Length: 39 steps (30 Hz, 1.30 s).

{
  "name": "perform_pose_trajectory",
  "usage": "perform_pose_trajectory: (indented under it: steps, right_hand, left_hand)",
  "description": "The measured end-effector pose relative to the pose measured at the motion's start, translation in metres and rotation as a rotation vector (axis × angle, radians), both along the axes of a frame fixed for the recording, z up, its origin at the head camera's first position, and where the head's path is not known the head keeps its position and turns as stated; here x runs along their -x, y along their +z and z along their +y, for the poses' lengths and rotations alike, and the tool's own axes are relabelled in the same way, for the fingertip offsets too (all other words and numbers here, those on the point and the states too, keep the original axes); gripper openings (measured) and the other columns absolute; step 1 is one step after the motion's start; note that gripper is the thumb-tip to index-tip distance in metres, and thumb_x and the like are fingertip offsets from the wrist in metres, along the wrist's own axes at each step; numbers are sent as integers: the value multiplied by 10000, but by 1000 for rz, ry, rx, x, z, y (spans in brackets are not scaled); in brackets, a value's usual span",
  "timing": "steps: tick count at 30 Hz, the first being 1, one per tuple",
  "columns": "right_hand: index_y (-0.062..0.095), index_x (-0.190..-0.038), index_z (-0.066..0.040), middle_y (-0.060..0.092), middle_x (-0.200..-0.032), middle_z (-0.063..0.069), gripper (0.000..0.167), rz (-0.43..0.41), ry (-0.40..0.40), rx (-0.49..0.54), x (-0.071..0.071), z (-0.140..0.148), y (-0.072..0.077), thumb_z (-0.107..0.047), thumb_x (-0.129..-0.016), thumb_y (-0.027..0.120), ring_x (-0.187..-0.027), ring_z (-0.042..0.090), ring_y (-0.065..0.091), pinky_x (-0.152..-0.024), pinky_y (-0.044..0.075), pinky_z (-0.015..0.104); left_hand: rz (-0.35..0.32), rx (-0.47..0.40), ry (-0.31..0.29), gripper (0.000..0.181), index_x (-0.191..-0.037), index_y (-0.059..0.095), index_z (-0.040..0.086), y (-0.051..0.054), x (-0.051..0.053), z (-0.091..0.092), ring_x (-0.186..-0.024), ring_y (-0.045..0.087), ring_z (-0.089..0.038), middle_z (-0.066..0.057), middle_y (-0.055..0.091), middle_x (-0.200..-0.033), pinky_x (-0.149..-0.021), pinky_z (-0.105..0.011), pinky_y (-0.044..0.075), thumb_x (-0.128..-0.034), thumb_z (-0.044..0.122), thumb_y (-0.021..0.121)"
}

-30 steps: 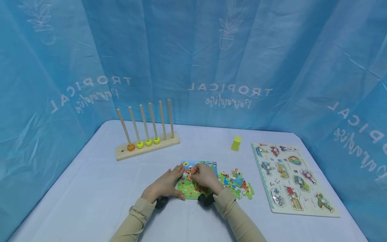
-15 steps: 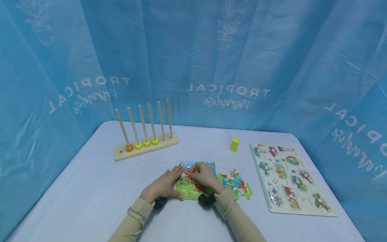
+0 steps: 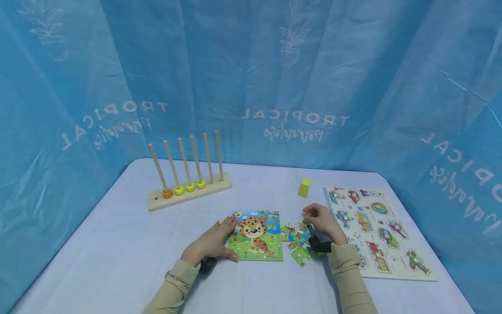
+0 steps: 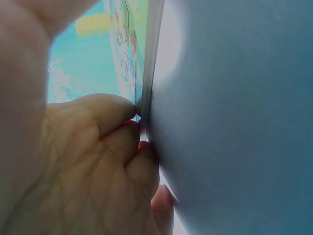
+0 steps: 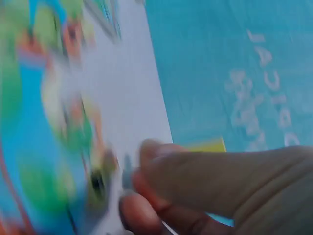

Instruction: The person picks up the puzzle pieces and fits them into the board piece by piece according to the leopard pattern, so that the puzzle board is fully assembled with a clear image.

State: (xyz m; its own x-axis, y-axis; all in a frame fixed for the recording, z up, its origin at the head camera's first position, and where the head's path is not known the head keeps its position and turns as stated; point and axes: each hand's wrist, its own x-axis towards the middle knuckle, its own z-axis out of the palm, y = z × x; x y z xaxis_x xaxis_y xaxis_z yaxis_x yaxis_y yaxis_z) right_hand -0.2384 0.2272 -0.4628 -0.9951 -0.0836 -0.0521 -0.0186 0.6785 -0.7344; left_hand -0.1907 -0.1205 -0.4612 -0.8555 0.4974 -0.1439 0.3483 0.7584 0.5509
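A square jigsaw board [image 3: 256, 244] with a leopard picture lies at the table's middle in the head view. My left hand [image 3: 213, 239] rests along its left side, fingers extended and thumb near the bottom left corner. The left wrist view shows the fingertips [image 4: 124, 110] touching the edge of the board [image 4: 151, 49]. Right of the board lie several loose jigsaw pieces [image 3: 301, 256], overlapping in part. Over their far right side hovers my right hand [image 3: 321, 220], fingers loosely bent. In the blurred right wrist view, its thumb [image 5: 171, 164] and fingers hold nothing visible above the pieces [image 5: 73, 127].
A wooden peg rack [image 3: 192, 196] with one orange and several yellow beads stands at the back left. A yellow block [image 3: 304, 187] is behind the pieces. On the right lies a knobbed vehicle puzzle board [image 3: 368, 244]. Blue curtain [image 3: 251, 78] surrounds the table.
My right hand has left the leopard board and moved right to the loose pieces, uncovering the leopard picture. The left hand has stayed at the board's left edge.
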Motion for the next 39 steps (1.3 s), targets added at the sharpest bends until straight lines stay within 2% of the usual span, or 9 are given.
perform_pose_trajectory:
  steps: [4,9,14,16,22,28,34,37,39]
  right_hand:
    - [643,-1109,-7,630,-930,109,218,-41,47,-2,-2,17,-2,-11,-891,632,-792,177,566,-639,479,266]
    - [624,-1154,-4,587,-968,110,290,-94,164,28,-7,24,0,4,-866,654,-829,181,512,-677,470,278]
    - [593,-1211,37,588,-1101,165,406,-57,312,-24,-13,27,3,-34,-831,717,-925,213,511,-799,487,354]
    - [600,-1196,40,584,-1119,173,405,-38,340,-38,-14,26,3,-54,-825,734,-940,222,508,-823,480,378]
    - [646,-1039,-2,580,-986,122,242,-23,297,-76,-13,23,3,-33,-814,730,-844,196,470,-754,440,332]
    - [606,-1019,-5,573,-970,110,233,-28,290,-98,-13,20,2,-16,-810,707,-829,188,462,-733,434,327]
    - [508,-1142,-1,579,-868,117,270,-91,254,73,-10,17,3,8,-892,609,-695,180,531,-570,470,295]
    - [503,-1231,17,603,-887,155,285,-36,224,138,-7,13,3,-21,-952,548,-674,184,549,-564,480,297]
    - [521,-1256,8,619,-893,170,274,20,172,143,-5,8,3,-57,-989,509,-675,184,554,-578,478,294]
  left_hand:
    - [-6,2,5,1113,-1516,236,-18,1,-1,-1,-1497,174,-340,-190,163,-1610,-1246,-516,127,-681,385,853]
    - [-4,-11,-2,1108,-1513,238,-29,3,-2,-1,-1492,179,-361,-207,168,-1606,-1243,-534,127,-681,363,857]
    - [-3,-11,-2,1107,-1513,239,-28,2,-2,0,-1492,179,-357,-203,169,-1607,-1243,-530,130,-684,372,853]
    - [-2,-7,3,1108,-1514,239,-25,2,-2,-1,-1495,177,-345,-196,167,-1609,-1245,-523,129,-683,378,853]
    - [3,-4,4,1117,-1512,240,-29,0,-1,-1,-1496,180,-339,-193,165,-1609,-1244,-520,135,-677,387,854]
    - [-1,1,12,1115,-1517,238,-16,-1,0,-2,-1496,178,-337,-186,164,-1612,-1247,-515,131,-680,389,854]
    - [-9,-1,21,1116,-1516,244,-15,-1,-1,-2,-1499,178,-328,-178,166,-1614,-1248,-510,130,-674,388,857]
    - [-7,-4,20,1113,-1517,245,-10,-1,-1,-1,-1500,178,-323,-173,167,-1615,-1250,-505,129,-675,384,858]
    - [-4,-6,17,1110,-1517,247,-9,-1,-1,-1,-1499,179,-323,-172,170,-1615,-1250,-503,130,-676,381,858]
